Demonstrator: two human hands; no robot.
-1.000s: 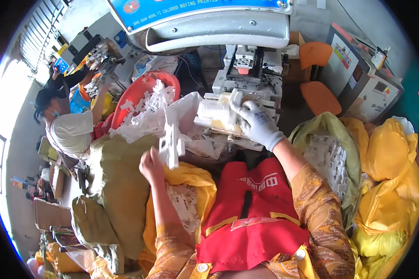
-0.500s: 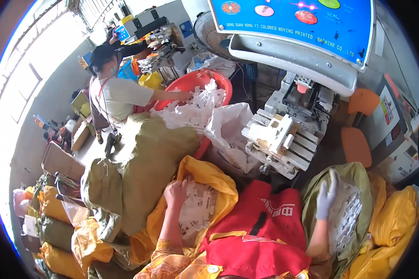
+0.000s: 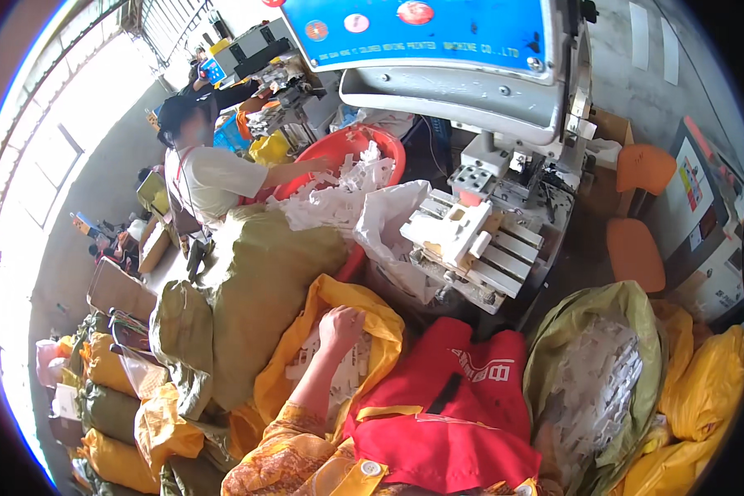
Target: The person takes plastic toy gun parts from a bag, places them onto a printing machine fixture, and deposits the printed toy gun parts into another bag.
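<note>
My left hand (image 3: 341, 329), bare and with its fingers curled closed, is over a yellow woven sack (image 3: 383, 332) beside my left leg. Small flat white plastic pieces (image 3: 351, 368) fill that sack. Whether a piece is inside the closed fingers is hidden from me. To my right stands an open olive-green sack (image 3: 546, 326), holding many white and clear plastic pieces (image 3: 599, 376). My right hand does not show. A red apron (image 3: 446, 446) covers my lap between the two sacks.
Ahead stands a printing machine (image 3: 463, 107) with a white fixture (image 3: 459, 231) on its slotted bed. A white sack (image 3: 388, 223) is beside it. At far left a co-worker (image 3: 215, 174) reaches into a red tub (image 3: 393, 153) of white parts. A large olive sack (image 3: 264, 281) bulges at left.
My left hand has moved up and right from the yellow sack's left rim, fingers still closed. My gloved right hand has left the green sack and gone out of view. The view has turned right.
</note>
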